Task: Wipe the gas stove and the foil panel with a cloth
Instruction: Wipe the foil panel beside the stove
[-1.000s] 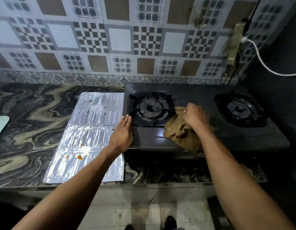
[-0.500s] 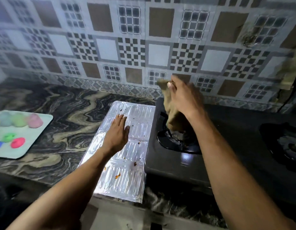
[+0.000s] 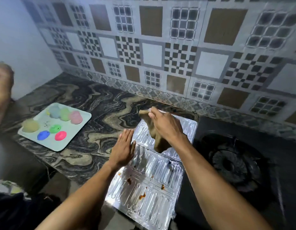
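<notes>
A shiny ribbed foil panel (image 3: 148, 193) lies flat on the marble counter, spotted with orange and brown stains near its front. My right hand (image 3: 167, 125) is shut on a brown cloth (image 3: 156, 138), which hangs in the air over the panel's far half. My left hand (image 3: 124, 147) lies flat and open, fingers together, across the panel's left edge. The black gas stove (image 3: 243, 171) stands just right of the panel, its left burner in view.
A pale tray (image 3: 67, 141) with several coloured dough-like lumps sits on the counter at the left. Another person's blurred hand (image 3: 3, 85) shows at the far left edge. A patterned tile wall (image 3: 160, 47) backs the dark swirled counter (image 3: 94, 113).
My right hand lifted the cloth off the stove and carried it left, over the foil panel. My left hand moved from the stove's edge onto the panel's left edge. The view swung left.
</notes>
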